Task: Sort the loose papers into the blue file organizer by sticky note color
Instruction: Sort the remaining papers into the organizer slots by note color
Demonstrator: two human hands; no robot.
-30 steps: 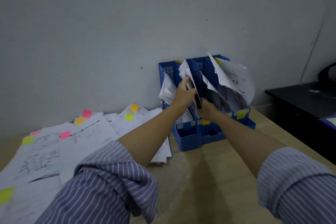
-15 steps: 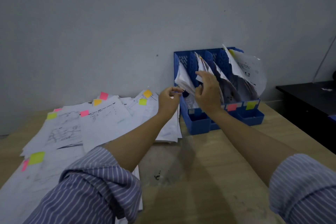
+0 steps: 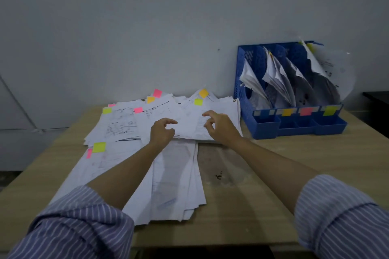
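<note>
A spread of loose white papers (image 3: pixel 124 121) covers the left and middle of the wooden table, tagged with pink (image 3: pixel 157 93), orange (image 3: pixel 203 93) and yellow-green (image 3: pixel 198 102) sticky notes. The blue file organizer (image 3: pixel 265 130) stands at the back right against the wall, with papers standing in its slots. Orange (image 3: pixel 287 112), pink (image 3: pixel 305 111) and yellow-green (image 3: pixel 329 110) notes mark its front. My left hand (image 3: pixel 162 132) and my right hand (image 3: pixel 220 127) hover over the near edge of the top sheets with loosely curled fingers. Neither hand grips anything.
The bare table top (image 3: pixel 263 185) lies in front of the organizer, with a small dark stain (image 3: pixel 219 176). A dark desk (image 3: pixel 376 101) adjoins at the far right. A second stack of papers (image 3: pixel 174 185) reaches toward the near table edge.
Both hands left the organizer's slots and moved left, down to the loose pile. The view swung left, so the organizer now sits at the right.
</note>
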